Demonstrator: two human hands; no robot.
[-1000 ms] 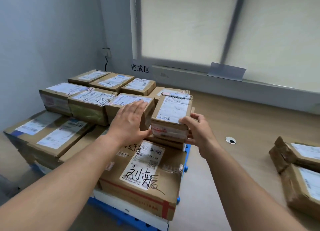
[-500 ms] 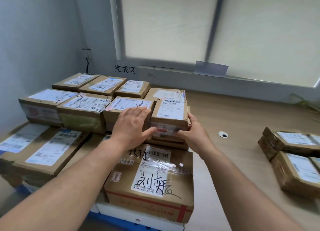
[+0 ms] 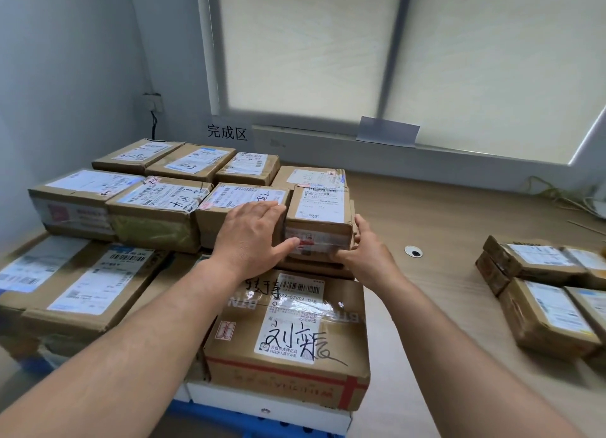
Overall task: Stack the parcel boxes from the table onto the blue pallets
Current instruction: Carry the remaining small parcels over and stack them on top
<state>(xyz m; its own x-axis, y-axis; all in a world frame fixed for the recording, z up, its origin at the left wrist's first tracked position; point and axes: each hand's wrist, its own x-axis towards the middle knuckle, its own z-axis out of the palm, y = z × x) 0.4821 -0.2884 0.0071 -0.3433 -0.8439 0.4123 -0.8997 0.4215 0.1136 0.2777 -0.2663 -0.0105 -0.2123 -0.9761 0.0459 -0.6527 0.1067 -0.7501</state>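
Head view, I see wooden table (image 3: 459, 214) along window wall, few parcels (image 3: 541, 306) lying on it at right. Blue pallet (image 3: 213, 416) at lower left, loaded with layers of boxes. Big scribbled carton (image 3: 288, 332) at near corner. Small parcel box (image 3: 319, 211) sits on top layer, right end of row, just behind carton. Left hand (image 3: 252, 237) flat, fingers straight against box's left side, thumb pressing front face. Right hand (image 3: 367, 250) cupped round right side, thumb at lower front edge
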